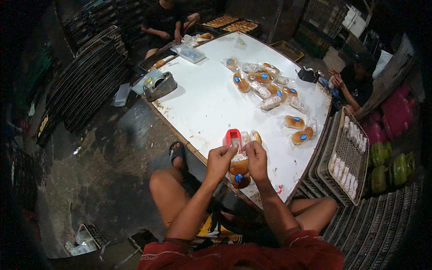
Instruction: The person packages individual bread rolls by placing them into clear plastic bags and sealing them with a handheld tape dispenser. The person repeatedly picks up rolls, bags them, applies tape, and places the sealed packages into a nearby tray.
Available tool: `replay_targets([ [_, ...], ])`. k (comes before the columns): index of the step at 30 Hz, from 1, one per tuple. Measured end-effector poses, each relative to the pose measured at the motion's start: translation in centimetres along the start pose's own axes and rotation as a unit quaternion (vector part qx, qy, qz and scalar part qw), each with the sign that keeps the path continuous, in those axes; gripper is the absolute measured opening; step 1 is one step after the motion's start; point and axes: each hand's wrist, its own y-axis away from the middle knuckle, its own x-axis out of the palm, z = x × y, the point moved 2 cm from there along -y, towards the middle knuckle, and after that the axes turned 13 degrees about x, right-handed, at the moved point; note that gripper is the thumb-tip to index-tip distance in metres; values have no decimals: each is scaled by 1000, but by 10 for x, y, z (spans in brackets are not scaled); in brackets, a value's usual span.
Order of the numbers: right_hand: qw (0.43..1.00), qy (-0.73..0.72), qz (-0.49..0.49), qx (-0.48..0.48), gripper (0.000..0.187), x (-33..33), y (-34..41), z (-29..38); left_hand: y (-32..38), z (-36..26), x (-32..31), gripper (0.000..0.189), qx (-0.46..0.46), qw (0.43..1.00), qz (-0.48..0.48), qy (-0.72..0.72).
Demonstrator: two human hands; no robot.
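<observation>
My left hand (217,163) and my right hand (257,160) face each other over the near edge of the white table (195,114). Between them they pinch the open end of a clear plastic bag that holds a browned bread bun (240,167) with a round blue sticker. The bun hangs on my side of the hands, around the table's edge. Just beyond my fingertips stands a red plastic holder (232,135), probably a tape dispenser; my hands partly cover it. Beside it lie white-wrapped packets (245,136) and a bun (256,136), partly hidden by my right hand.
Bagged buns (261,77) spread across the table's right half. A grey tape dispenser (160,87) sits at the left edge. Stacked crates (349,158) stand close on the right. One person (357,81) sits at right, another (168,27) at the far left.
</observation>
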Motion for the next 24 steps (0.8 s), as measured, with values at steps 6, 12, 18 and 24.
replay_targets([
  [6, 974, -145, 48, 168, 34, 7, -3, -15, -2, -6, 9, 49, 150, 981, -32, 119],
  [12, 989, -90, 71, 92, 36, 9, 8, -4, -2, -7, 4, 51, 171, 976, 33, 133],
  [18, 975, -155, 60, 147, 33, 5, 19, 7, 1, -14, 11, 29, 142, 976, 41, 160],
  [24, 995, -35, 63, 73, 30, 4, 19, 19, -3, -25, 6, 25, 87, 996, -25, -2],
])
